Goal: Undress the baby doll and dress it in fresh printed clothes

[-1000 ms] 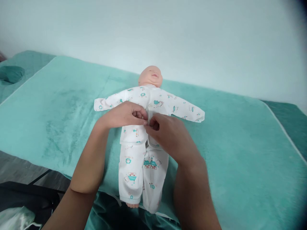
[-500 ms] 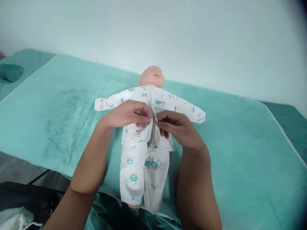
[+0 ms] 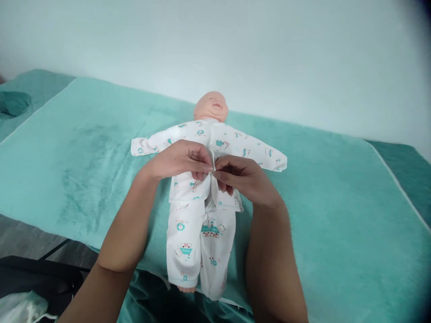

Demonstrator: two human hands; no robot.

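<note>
A baby doll (image 3: 211, 106) lies on its back in the middle of the head view, arms stretched out sideways. It wears a white printed jacket (image 3: 188, 190) and matching printed trousers (image 3: 183, 233). My left hand (image 3: 190, 159) pinches the jacket's front edge on the left side, over the doll's belly. From the other side my right hand (image 3: 239, 175) pinches the opposite front edge, its fingertips touching or nearly touching the left ones. Below the hands the jacket front hangs a little apart. The fingers hide any fastener between them.
The doll rests on a green towel-covered table (image 3: 336, 215) against a pale wall (image 3: 269, 54). A hole (image 3: 15, 103) shows at the table's far left end. At lower left stands a black chair (image 3: 33, 273) with a whitish bundle (image 3: 23, 307) on it.
My right hand has moved left, bringing its jacket edge up against the one in my left hand. The gap between the two edges has narrowed.
</note>
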